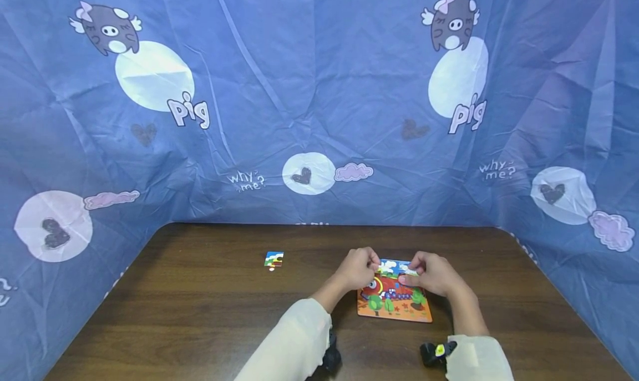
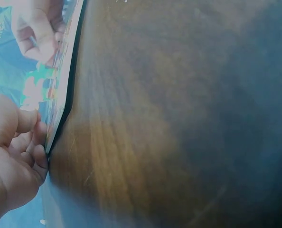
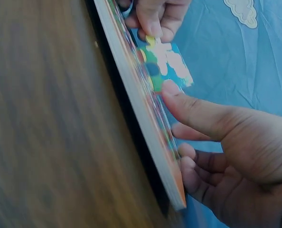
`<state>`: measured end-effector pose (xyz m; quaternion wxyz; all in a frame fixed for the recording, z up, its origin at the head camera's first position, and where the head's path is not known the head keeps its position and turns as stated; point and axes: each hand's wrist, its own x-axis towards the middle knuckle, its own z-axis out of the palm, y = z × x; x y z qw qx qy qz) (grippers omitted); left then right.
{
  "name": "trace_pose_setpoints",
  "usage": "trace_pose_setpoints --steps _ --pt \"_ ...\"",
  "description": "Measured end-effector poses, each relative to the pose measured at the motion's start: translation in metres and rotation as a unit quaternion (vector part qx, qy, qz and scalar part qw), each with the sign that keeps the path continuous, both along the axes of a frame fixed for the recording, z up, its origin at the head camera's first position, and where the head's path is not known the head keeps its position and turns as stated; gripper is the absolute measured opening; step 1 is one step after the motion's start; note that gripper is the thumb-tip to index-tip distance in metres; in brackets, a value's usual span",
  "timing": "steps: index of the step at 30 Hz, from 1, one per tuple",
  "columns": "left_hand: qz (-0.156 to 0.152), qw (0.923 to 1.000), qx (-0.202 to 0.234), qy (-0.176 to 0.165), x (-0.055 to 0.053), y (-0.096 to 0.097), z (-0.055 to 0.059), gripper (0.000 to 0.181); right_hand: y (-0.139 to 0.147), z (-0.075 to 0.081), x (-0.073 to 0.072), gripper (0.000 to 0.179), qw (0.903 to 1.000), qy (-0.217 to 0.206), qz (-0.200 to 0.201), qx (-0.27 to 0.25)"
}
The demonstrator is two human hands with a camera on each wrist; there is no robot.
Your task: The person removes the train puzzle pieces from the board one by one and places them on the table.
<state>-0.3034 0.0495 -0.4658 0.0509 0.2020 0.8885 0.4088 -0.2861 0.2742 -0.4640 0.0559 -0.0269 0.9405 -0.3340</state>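
Observation:
A jigsaw puzzle board (image 1: 394,309) lies on the table, showing a red cartoon face, green trees and orange ground. Over its far edge both hands hold a jigsaw piece (image 3: 165,61) printed with white cloud, blue sky and green, tilted up from the board in the right wrist view. My left hand (image 1: 357,268) pinches one edge of it between thumb and fingertips, at the board's far left corner. From the other side, my right hand (image 1: 436,274) grips it with the thumb on its printed face; the fingers behind are partly hidden.
Off to the left on the brown wooden table (image 1: 199,303) lies another printed puzzle piece (image 1: 274,257), with a small white spot at its near edge. Blue patterned cloth (image 1: 314,115) hangs behind the table and along both sides.

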Motion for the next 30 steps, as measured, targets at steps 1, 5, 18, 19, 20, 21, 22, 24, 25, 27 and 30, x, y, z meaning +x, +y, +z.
trace_pose_setpoints --steps 1,5,18,19,20,21,22,24,25,27,30 --pt "0.001 1.0 0.0 -0.002 0.0 0.0 0.0 0.005 -0.001 -0.001 -0.001 0.038 1.0 0.003 0.001 0.003" --pt "0.001 1.0 0.004 -0.003 -0.001 -0.001 0.0 0.005 -0.003 -0.002 -0.003 0.043 0.9999 0.009 0.004 0.009" --pt "0.052 0.9986 0.002 -0.006 0.008 0.005 0.008 0.011 -0.012 0.006 -0.002 0.045 0.9996 -0.014 -0.018 0.019" --pt "0.058 0.9983 0.001 -0.006 0.009 0.005 0.009 0.012 -0.012 0.007 -0.002 0.046 0.9994 -0.017 -0.022 0.019" --pt "0.066 0.9978 -0.001 -0.006 0.01 0.006 0.01 0.012 -0.013 0.007 -0.001 0.046 0.9993 -0.019 -0.026 0.019" --pt "0.072 0.9974 -0.001 -0.006 0.01 0.006 0.01 0.013 -0.013 0.008 -0.001 0.046 0.9993 -0.019 -0.027 0.02" --pt "0.081 0.9967 -0.004 -0.007 0.01 0.007 0.011 0.013 -0.013 0.008 -0.001 0.047 0.9992 -0.019 -0.027 0.021" --pt "0.09 0.996 -0.001 -0.005 0.01 0.007 0.011 0.014 -0.013 0.008 -0.001 0.046 0.9991 -0.022 -0.03 0.021" --pt "0.091 0.9959 0.003 -0.003 0.009 0.006 0.011 0.014 -0.013 0.008 -0.001 0.046 0.999 -0.023 -0.032 0.021" --pt "0.091 0.9959 0.001 0.007 0.008 0.005 0.012 0.014 -0.013 0.007 -0.001 0.046 0.9991 -0.022 -0.029 0.023" --pt "0.084 0.9963 0.0 0.019 0.005 0.001 0.014 0.013 -0.013 0.006 -0.001 0.046 0.999 -0.024 -0.032 0.023"
